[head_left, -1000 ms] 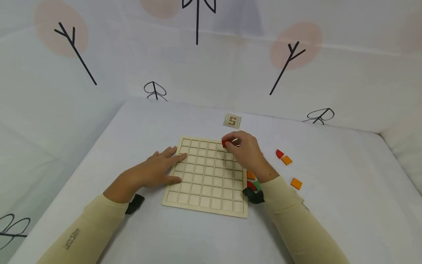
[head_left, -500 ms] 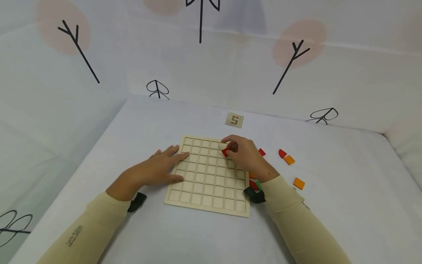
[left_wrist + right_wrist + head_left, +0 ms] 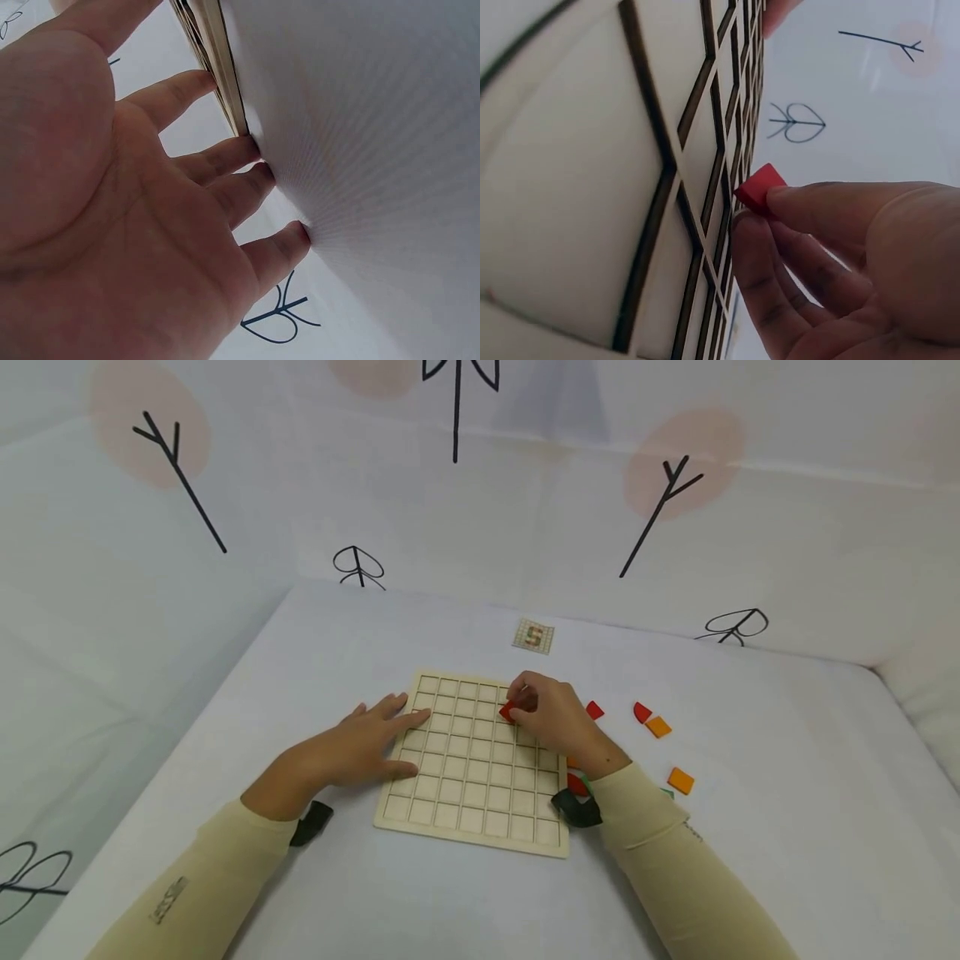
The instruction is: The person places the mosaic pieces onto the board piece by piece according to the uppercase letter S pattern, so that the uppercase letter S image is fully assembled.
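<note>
A pale wooden grid board (image 3: 467, 768) with square recesses lies flat on the white table. My left hand (image 3: 348, 747) rests at its left side with fingers spread, index and thumb tips over the edge; the left wrist view shows the other fingertips touching the table beside it. Between thumb and fingers, my right hand (image 3: 558, 714) pinches a small red tile (image 3: 759, 187) at the upper right part of the board. In the right wrist view the tile is tilted at the grid surface; whether it sits in a recess I cannot tell.
Behind the board lies a small pattern card (image 3: 533, 636) with an S design. To the right are a red quarter-round tile (image 3: 642, 712), orange tiles (image 3: 681, 780) and another red tile (image 3: 594, 710). More red and green pieces lie partly under my right wrist.
My right hand has brought the red tile from the board's far edge slightly nearer and down to the grid. The left hand keeps its place on the board.
</note>
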Demonstrator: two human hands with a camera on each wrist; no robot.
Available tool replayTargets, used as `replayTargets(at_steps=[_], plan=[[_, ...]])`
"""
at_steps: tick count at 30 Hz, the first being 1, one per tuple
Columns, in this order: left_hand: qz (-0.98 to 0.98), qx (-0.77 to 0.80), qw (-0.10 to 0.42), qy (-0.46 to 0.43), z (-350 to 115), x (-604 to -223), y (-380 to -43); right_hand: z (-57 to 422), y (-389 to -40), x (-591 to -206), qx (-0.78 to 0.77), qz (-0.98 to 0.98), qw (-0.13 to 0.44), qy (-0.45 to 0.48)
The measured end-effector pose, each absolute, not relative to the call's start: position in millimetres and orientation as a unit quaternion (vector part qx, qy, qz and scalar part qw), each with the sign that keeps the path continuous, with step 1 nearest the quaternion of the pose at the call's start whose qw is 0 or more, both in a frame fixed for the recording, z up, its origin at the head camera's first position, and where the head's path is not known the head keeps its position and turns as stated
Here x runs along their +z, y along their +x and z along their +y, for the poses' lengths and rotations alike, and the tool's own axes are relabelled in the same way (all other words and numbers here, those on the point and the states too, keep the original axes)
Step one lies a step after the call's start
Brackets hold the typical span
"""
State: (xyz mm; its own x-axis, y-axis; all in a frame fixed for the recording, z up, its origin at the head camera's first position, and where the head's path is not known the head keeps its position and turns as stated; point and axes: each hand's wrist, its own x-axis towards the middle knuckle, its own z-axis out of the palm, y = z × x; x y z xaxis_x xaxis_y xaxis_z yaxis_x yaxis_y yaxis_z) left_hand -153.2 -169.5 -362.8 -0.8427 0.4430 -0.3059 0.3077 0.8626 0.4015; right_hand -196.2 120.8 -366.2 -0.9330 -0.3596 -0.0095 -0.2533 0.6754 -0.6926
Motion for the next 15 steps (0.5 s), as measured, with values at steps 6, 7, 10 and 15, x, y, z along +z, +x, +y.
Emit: replayTargets(at_steps=[6,7,10,15], plan=[[0.945,0.172,0.196,0.198,-170.1,-364.0,-153.5,118.8,-196.8,-368.2,-0.358,0.915,0.068,-0.175],[0.945,0.171,0.195,0.199,-170.2,-364.2,-153.8,118.6,-196.9,-368.5,-0.358,0.915,0.065,-0.176],[0.946,0.172,0.195,0.196,-170.3,-364.3,-154.1,117.7,-197.0,-369.1,-0.356,0.915,0.06,-0.177],[0.945,0.177,0.2,0.19,-170.1,-365.0,-153.0,115.6,-195.0,-370.4,-0.352,0.918,0.067,-0.171]])
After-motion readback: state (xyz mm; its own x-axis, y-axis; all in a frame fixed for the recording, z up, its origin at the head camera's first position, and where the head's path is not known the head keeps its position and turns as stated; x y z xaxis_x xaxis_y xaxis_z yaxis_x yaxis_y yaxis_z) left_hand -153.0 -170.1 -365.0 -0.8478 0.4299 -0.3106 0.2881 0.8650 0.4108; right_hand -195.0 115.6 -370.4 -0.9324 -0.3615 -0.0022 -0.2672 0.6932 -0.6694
